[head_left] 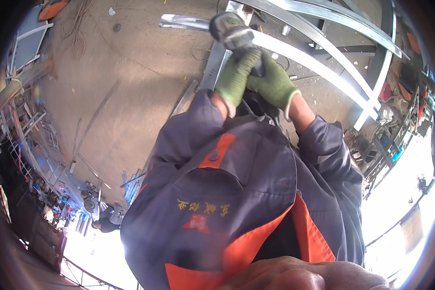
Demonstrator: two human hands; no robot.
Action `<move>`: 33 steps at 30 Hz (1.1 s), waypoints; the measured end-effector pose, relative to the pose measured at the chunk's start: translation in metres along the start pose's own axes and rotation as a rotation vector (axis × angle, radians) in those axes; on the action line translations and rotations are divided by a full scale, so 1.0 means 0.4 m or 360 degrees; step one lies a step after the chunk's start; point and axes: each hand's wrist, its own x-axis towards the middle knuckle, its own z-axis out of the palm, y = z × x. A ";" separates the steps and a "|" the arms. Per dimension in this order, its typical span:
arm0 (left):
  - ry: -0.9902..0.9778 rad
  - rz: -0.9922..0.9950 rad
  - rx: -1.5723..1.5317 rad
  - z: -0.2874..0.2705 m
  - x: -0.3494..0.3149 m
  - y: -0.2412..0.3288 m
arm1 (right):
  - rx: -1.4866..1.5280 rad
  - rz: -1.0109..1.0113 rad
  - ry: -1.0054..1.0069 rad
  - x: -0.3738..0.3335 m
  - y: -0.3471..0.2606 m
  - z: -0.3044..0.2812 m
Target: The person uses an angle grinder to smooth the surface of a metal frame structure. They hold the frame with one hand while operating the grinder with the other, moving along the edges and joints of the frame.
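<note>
Both my hands wear green knitted gloves and are closed around an angle grinder [238, 37] with a dark body and a round guarded head. My left hand [239, 75] wraps the grinder's body just behind the head. Close beside it, my right hand [276, 83] grips the rear of the body. The grinder's head lies over a long, curved, shiny metal bar [295, 53], near where it crosses a straight metal beam [211, 72]. Whether the disc touches the metal is hidden under the guard.
More curved metal bars [319, 36] reach toward the right, joined to a crosspiece [383, 79]. Thin strips [96, 106] lie on the brown floor [130, 63] at left. Cables [77, 41] coil at the far left. Stacked metal and clutter [382, 145] line the right side.
</note>
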 end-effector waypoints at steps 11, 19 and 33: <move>-0.0283 -0.0348 0.0220 -0.051 -0.010 0.071 | 0.0183 0.0073 0.0292 -0.025 -0.042 0.094; -0.0082 -0.0018 -0.0034 -0.207 0.049 0.183 | -0.0392 -0.0105 0.0097 0.148 -0.169 0.163; -0.0083 -0.0087 -0.0016 -0.218 0.076 0.223 | -0.0123 -0.0026 0.0099 0.149 -0.195 0.166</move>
